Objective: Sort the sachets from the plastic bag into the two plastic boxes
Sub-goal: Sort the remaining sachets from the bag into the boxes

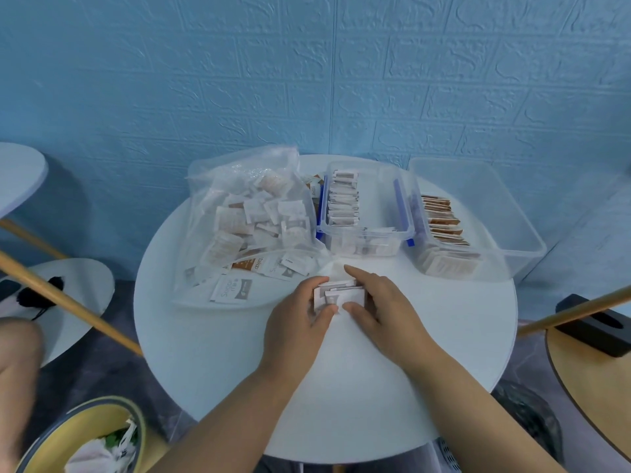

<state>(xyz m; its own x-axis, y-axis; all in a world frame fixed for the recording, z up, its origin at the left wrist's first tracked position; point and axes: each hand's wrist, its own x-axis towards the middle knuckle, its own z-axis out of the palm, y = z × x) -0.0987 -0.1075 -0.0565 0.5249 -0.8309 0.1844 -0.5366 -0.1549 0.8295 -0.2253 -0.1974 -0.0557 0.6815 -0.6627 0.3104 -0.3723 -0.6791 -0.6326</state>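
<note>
Both hands are working at the centre of the round table (341,387). The left hand (300,315) and right hand (379,302) are gripping one stack of white sachets (338,291) between them. Fingers are curling round its left and right sides, and thumbs are pressing its near face. I can't tell whether the stack is touching the tabletop.

The plastic bag (239,206) is lying far left with its mouth facing near. Its left side is running close to the table's left edge. Loose sachets (235,290) are spilling from the mouth, just left of the left hand.

The small box (400,206), with blue clips, is sitting far of the hands, just right of the bag. White sachets are standing in a row inside it, and more are lying against its near wall.

The large box (485,206) is sitting right of the small box, with their sides close together. Brown sachets are lining its left side, and bare floor is showing across its right part. Its right end is hanging past the table's far-right edge.

A strip of bare tabletop is separating the hands from both boxes. The near half of the table is showing only forearms.

Off the table, a wooden pole (68,298) is slanting at left and another pole (573,312) at right. A yellow bin (85,428) is sitting near left.
</note>
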